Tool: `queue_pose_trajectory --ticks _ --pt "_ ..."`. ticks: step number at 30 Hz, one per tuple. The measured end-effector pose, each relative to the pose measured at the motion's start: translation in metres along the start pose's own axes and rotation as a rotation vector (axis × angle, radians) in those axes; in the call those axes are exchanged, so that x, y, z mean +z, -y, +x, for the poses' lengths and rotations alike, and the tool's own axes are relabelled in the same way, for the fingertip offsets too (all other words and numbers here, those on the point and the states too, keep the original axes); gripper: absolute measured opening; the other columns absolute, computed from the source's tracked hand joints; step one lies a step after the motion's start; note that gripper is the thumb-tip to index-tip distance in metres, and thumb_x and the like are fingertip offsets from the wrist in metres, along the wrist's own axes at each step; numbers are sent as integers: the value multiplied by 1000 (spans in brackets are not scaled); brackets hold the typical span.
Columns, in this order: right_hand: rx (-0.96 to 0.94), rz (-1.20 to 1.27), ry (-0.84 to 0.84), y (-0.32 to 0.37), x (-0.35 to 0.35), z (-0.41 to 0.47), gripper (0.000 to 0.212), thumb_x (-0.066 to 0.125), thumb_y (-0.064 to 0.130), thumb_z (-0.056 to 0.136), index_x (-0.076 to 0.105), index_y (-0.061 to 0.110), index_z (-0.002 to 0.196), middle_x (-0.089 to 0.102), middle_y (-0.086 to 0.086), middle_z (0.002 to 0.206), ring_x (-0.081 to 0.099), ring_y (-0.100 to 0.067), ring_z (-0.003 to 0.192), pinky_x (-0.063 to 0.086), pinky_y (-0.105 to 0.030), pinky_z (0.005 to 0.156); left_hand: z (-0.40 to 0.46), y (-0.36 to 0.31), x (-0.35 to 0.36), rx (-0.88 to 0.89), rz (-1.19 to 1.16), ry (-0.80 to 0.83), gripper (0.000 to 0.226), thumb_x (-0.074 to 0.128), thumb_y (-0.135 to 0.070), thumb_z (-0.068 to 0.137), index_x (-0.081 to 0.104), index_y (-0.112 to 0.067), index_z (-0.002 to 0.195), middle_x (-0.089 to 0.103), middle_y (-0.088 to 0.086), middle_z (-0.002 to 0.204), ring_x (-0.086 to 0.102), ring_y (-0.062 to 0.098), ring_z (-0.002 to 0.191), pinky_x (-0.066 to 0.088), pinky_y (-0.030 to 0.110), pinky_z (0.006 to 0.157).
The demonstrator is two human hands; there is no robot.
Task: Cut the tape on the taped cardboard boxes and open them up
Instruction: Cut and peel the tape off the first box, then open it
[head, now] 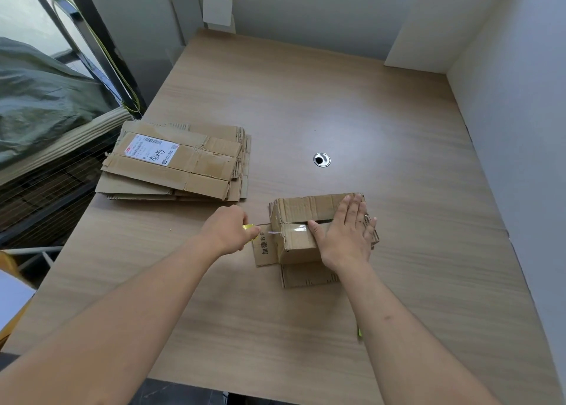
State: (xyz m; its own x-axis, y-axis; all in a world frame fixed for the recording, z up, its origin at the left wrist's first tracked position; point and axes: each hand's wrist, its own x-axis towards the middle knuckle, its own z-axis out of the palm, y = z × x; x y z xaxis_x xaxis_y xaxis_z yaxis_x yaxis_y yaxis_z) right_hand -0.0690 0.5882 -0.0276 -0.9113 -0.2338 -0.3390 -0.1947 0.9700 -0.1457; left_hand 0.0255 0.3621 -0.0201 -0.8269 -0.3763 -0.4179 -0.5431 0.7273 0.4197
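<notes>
Presently: taped cardboard box (pixel 301 239) under blade on the tabletop (pixel 367 123).

Left hand (pixel 230 231) grips a yellow-handled utility knife (pixel 255 228), blade tip at the box's left end, at the taped seam. Right hand (pixel 347 236) lies flat, fingers straight, pressing the box top. Lower side flap reads "加硬 8". Stack of flattened boxes (pixel 177 166) lies well apart at left; its shipping label (pixel 151 150) has a barcode and handwriting, illegible. Cable grommet (pixel 322 159) beyond.

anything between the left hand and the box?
Head view: only the cutter blade, running from the left hand to the box end, above a printed flap lying on the table.
</notes>
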Motion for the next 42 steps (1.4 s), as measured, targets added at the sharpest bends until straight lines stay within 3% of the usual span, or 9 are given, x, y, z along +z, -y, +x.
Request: queue_pose_trajectory --ticks 4,8,11,20,25,31,36,39,42 --pt "27 103 -21 22 4 -3 88 32 55 105 -13 2 161 -24 -21 167 -22 -33 155 -9 -53 126 6 -2 9 -8 18 -4 39 65 -48 96 62 -14 76 68 -3 52 63 10 51 59 33 68" --pt "56 176 -28 22 10 -3 124 26 92 83 -21 6 159 -30 -15 165 -30 -26 153 -24 -46 120 10 -4 13 -19 -12 -7 41 65 -50 96 62 -14 77 68 -4 52 65 10 51 57 31 64" --pt "67 147 -35 21 10 0 140 23 104 69 -22 6 159 -31 -14 165 -31 -25 153 -20 -48 123 12 -7 15 -18 -20 -5 42 65 -52 95 61 -14 77 69 -4 53 66 11 51 58 31 65" --pt "29 150 -90 1 2 14 136 22 102 70 -14 8 162 -26 -12 168 -27 -23 154 -17 -47 125 8 -25 13 -7 -72 -23 42 65 -48 96 61 -10 80 71 -2 56 67 13 52 60 38 69" --pt "19 190 -183 -11 3 16 132 28 100 73 -2 10 164 -12 -11 171 -18 -24 157 -11 -47 127 9 -30 10 -6 -100 -46 39 68 -48 94 58 -15 76 69 -4 53 67 14 51 60 37 66" --pt "8 165 -138 -13 0 17 129 29 98 76 -7 11 163 -17 -10 171 -21 -24 156 -13 -44 126 7 -35 17 -31 -129 -27 42 67 -47 95 60 -10 78 70 -3 54 69 18 51 60 36 65" --pt "-35 251 -103 -22 -6 21 107 46 76 93 1 11 164 -14 -10 171 -18 -25 157 -12 -44 126 -1 -35 14 -15 -102 -76 40 64 -48 96 59 -12 79 69 -6 54 68 16 59 59 40 70" --pt "-98 292 -203 -29 -6 14 80 51 53 102 21 8 161 6 -12 171 -2 -28 159 -1 -42 129 -5 -36 12 -13 -96 -68 40 64 -48 97 59 -11 80 70 -5 55 69 16 57 59 40 68" --pt "-180 292 -248 -31 -5 7 67 52 45 104 34 8 157 24 -10 167 12 -28 158 8 -40 127 -7 -40 12 -26 -98 -54 39 63 -48 97 58 -12 82 70 -6 55 69 15 53 59 37 67"
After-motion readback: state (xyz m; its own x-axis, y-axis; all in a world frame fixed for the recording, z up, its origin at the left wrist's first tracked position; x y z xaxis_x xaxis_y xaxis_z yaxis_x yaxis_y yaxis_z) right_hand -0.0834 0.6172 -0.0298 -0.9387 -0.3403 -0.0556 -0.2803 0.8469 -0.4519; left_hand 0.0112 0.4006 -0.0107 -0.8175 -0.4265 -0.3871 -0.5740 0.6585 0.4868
